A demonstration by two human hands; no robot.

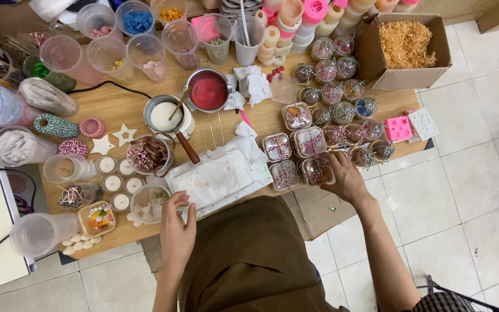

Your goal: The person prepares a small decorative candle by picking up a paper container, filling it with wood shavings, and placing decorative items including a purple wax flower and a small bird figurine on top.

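Square glass jar (317, 170), twine-tied, gripped by right hand (345, 180); left hand (175, 226), fingers loosely apart, touching round clear plastic bowl (149, 203) on wooden table (116, 107).

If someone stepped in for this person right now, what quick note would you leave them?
Left hand: empty, fingers at the rim of a clear cup by the stained cloth.
Right hand: resting on a square jar tied with striped twine.
Done: many jars already tied and grouped on the wooden table.
Left: small white candles sit untied; pots of white wax and red wax stand open.
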